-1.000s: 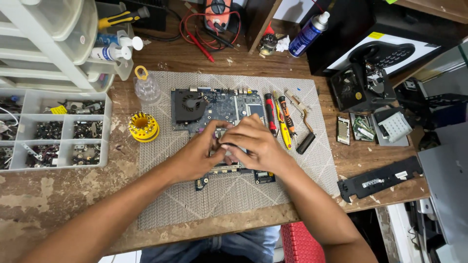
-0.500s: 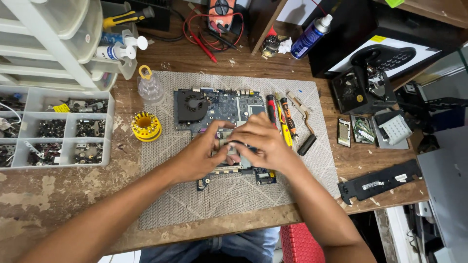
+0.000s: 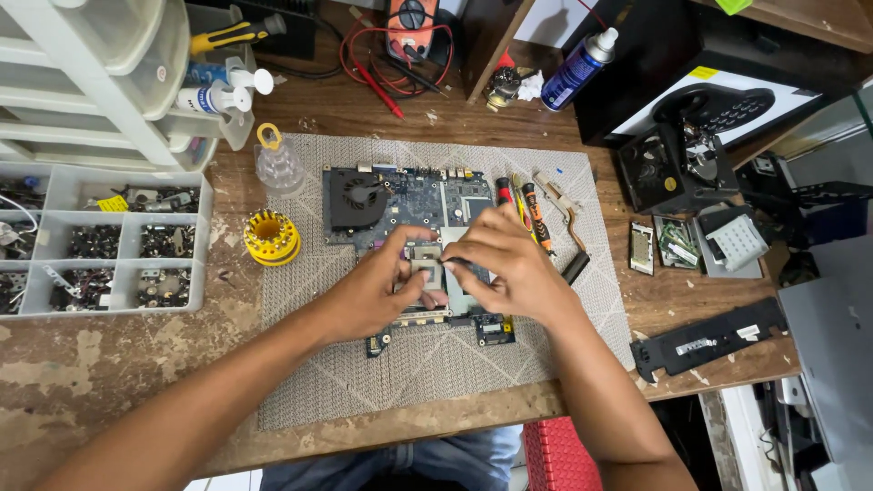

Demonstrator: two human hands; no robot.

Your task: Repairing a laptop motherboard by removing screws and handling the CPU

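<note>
A laptop motherboard point(image 3: 400, 205) with a black fan point(image 3: 356, 195) lies on a grey work mat point(image 3: 418, 364). Both hands meet over its middle. My left hand point(image 3: 377, 291) pinches the left side of a small square processor chip point(image 3: 426, 270) sitting in its socket. My right hand point(image 3: 505, 268) holds the chip's right edge with fingertips. The lower part of the board is hidden under my palms.
Screwdrivers point(image 3: 527, 214) lie right of the board. A yellow spool point(image 3: 271, 236) and a clear bottle point(image 3: 275, 164) stand to the left, beside a parts organiser point(image 3: 100, 241). A spray can point(image 3: 577, 68), multimeter point(image 3: 414, 23), black bracket point(image 3: 705, 341) and small modules point(image 3: 677, 241) lie around.
My hands have parted slightly, and the square chip between the fingertips is now exposed. The view has shifted a little.
</note>
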